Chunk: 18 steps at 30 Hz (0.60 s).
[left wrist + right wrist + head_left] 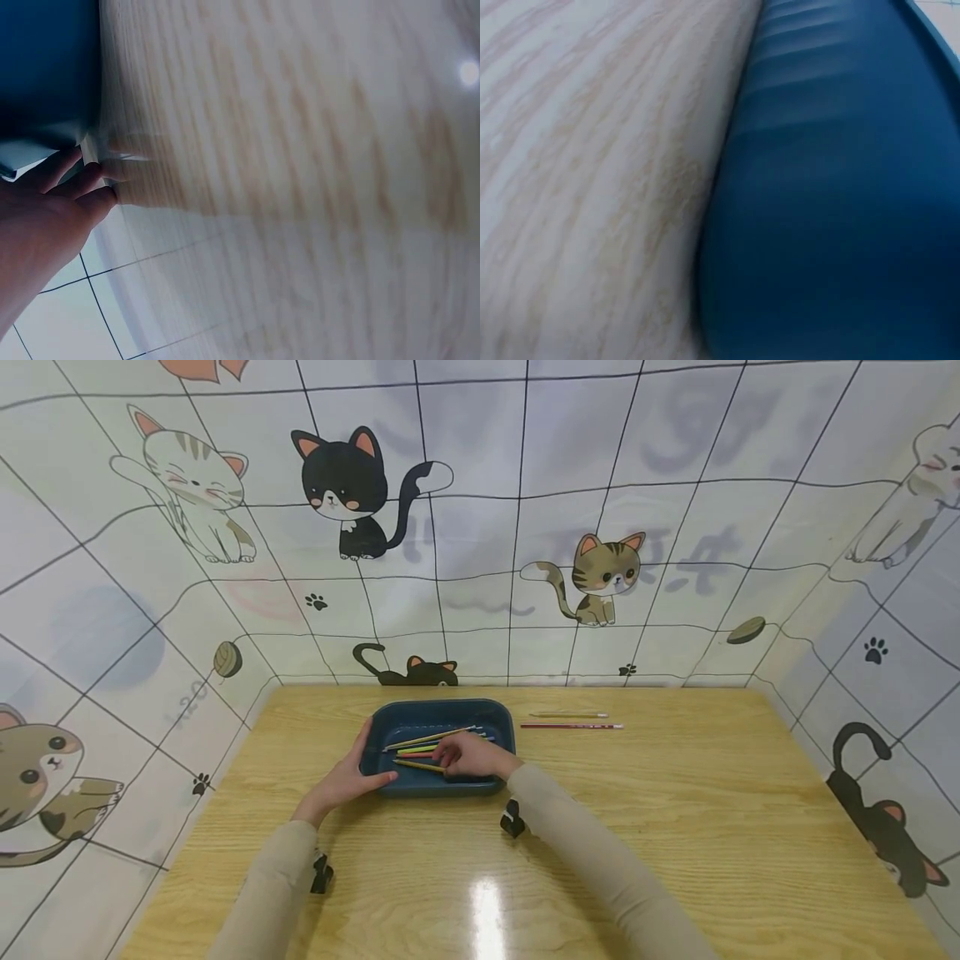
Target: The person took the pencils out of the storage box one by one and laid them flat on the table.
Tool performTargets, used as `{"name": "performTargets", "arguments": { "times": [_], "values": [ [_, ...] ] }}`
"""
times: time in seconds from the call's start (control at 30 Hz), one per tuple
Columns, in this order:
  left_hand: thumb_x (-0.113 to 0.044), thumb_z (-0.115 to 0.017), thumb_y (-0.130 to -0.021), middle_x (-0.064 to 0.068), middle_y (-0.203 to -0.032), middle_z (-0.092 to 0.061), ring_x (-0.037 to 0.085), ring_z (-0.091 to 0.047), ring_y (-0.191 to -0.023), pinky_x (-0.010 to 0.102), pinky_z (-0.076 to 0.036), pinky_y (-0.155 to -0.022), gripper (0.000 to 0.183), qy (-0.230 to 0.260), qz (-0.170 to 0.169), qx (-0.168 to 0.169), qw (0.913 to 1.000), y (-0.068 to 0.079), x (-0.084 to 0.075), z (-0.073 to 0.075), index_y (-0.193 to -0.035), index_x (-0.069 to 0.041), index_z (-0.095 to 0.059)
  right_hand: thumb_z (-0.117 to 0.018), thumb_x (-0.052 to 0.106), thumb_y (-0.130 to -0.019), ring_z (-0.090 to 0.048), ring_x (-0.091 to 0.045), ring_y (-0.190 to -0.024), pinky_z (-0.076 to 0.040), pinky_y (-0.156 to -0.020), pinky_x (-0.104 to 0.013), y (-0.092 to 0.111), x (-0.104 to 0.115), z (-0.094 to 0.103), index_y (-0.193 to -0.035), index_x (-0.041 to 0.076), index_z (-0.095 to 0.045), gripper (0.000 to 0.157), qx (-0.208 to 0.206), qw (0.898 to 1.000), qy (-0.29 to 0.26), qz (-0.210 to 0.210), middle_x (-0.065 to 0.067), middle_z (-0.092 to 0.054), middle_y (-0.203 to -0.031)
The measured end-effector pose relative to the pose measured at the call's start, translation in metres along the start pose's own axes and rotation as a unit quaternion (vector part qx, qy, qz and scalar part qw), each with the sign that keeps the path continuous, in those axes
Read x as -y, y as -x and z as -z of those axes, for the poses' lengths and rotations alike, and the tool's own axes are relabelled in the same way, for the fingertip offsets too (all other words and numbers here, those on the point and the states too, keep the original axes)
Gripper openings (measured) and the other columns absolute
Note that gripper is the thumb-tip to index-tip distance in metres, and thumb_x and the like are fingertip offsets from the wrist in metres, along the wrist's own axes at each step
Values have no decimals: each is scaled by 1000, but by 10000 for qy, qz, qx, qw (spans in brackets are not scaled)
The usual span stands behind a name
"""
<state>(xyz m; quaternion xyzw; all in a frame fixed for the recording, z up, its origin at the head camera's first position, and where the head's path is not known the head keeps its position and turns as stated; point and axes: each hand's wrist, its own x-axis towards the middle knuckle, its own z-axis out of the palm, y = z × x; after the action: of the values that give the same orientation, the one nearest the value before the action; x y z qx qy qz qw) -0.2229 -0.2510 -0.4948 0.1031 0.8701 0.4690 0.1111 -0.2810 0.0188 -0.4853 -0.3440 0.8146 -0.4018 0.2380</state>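
Observation:
A dark blue tray (438, 792) stands on the table with several pencils inside, among them a bright yellow-green pencil (416, 749) and an orange-red pencil (420, 755). My left hand (347, 783) holds the tray's left end, its thumb over the front rim and fingers along the outer wall. In the left wrist view, its fingers (79, 176) are low against the tray's side. My right hand (471, 755) reaches over the front rim with curled fingers, pinching a golden-yellow pencil (418, 766) near its right end. The right wrist view shows only the tray's outer wall (817, 210) and tabletop.
Right of the tray lie a yellow pencil (566, 715) and a dark red pencil (570, 726), roughly parallel. The wood-grain table (675, 810) is enclosed at the back and sides by a sheet (480, 543) printed with cats and grid lines.

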Motion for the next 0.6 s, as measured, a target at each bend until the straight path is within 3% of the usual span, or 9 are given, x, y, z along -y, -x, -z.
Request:
{"name": "performTargets", "arguments": {
  "times": [0.23, 0.6],
  "values": [
    [-32, -75, -85, 19, -159, 4, 45, -5, -142, 63, -13, -108, 110, -42, 16, -2, 10000, 1, -1, -2, -156, -21, 8, -64, -3, -88, -61, -11, -81, -49, -71, -24, 10, 6, 10, -110, 0, -68, 22, -251, 9995, -159, 118, -3, -67, -91],
    [-34, -74, -85, 20, -159, 4, 46, -5, -142, 64, -14, -108, 110, -89, 70, -17, 9999, 2, -2, 0, -155, -21, 9, -64, 0, -89, -63, -15, -90, -50, -77, -26, 29, 9, 25, -113, -2, -66, 23, -599, 9966, -348, 456, -9, -67, -105]
  ]
}}
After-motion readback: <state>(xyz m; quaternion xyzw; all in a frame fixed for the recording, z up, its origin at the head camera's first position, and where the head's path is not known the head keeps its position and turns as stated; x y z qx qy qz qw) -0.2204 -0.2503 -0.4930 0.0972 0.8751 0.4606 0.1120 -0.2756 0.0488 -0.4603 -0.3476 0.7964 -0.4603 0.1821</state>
